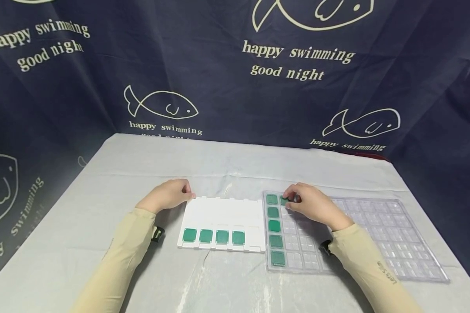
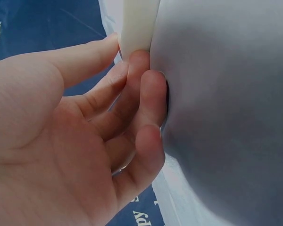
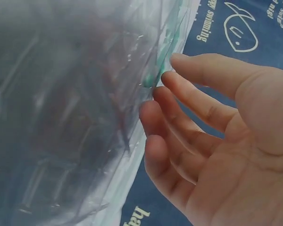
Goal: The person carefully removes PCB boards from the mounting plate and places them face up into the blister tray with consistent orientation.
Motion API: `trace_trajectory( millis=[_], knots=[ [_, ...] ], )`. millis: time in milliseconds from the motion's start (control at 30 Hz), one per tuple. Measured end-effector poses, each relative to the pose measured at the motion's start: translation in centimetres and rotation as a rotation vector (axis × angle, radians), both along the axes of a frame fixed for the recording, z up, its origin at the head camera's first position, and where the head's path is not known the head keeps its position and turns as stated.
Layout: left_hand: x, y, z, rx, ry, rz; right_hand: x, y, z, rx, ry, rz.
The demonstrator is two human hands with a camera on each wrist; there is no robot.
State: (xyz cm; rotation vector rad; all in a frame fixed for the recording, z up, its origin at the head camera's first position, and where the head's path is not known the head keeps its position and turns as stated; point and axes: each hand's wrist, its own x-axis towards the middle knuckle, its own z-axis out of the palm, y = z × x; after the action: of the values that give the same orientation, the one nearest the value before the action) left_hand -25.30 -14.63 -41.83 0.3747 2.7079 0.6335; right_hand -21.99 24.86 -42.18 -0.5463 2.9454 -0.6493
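My left hand (image 1: 170, 194) pinches the far left corner of a flat white tray (image 1: 223, 211) between thumb and fingers. In the left wrist view, the thumb and fingertips meet the edge of the white tray (image 2: 139, 26). Several green square chips (image 1: 222, 236) lie in a row along the tray's near side. Over the clear plastic compartment tray (image 1: 295, 261), my right hand (image 1: 312, 203) has thumb and index finger at a green chip (image 1: 284, 200) in the far row, second column. Its fingertips partly hide that chip, so whether they grip it is unclear.
Several more green chips (image 1: 274, 226) fill the clear tray's leftmost column. The clear tray's left edge stands close beside the white tray. A pale cloth covers the table (image 1: 235, 169), and a dark blue printed curtain (image 1: 227, 65) hangs behind it.
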Motion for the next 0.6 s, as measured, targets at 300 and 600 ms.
trace_trajectory(
  millis=[300,600],
  knots=[
    [-0.2,0.1,0.0,-0.001,-0.007,-0.005,2.0,-3.0,1.9,0.096,0.154,-0.049],
    [0.0,-0.2,-0.2,-0.004,-0.003,-0.011,6.7,-9.4,2.0,0.084,0.216,0.122]
  ],
)
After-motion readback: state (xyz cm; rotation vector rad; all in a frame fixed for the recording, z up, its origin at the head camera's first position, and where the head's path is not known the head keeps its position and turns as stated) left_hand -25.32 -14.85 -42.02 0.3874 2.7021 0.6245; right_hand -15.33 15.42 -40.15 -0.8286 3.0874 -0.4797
